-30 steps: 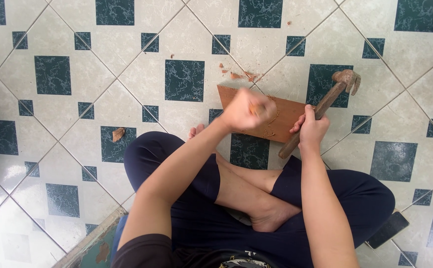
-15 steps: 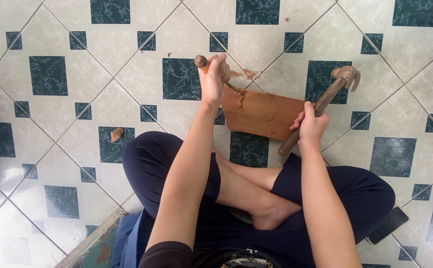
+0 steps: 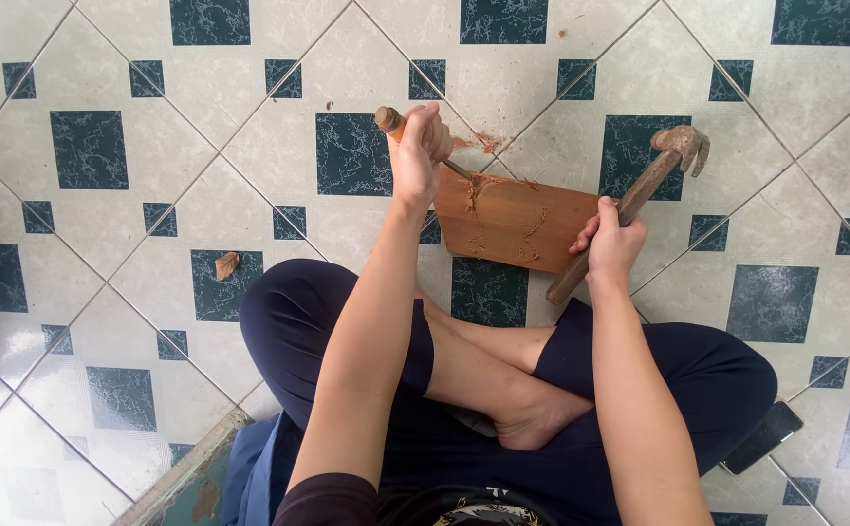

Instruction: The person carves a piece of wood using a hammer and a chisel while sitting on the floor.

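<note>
The person sits cross-legged on the tiled floor point(image 3: 104, 58), and the wooden board point(image 3: 513, 222) lies flat on it just beyond the crossed legs. At the board's near right corner, the right hand point(image 3: 612, 244) has its grip closed around the lower handle of a hammer point(image 3: 639, 195), whose rusty head is raised off the board, beyond its right edge. At the board's far left corner, the left hand point(image 3: 419, 148) has its grip wrapped around a chisel point(image 3: 396, 125), the blade slanting down onto the wood. The carving looks only begun: a thin outline is scratched across the board's face and a shallow cut shows near the blade, while most of the surface is uncut. The board is reddish-brown and roughly rectangular. Reddish wood chips point(image 3: 483, 144) lie just past its far edge.
</note>
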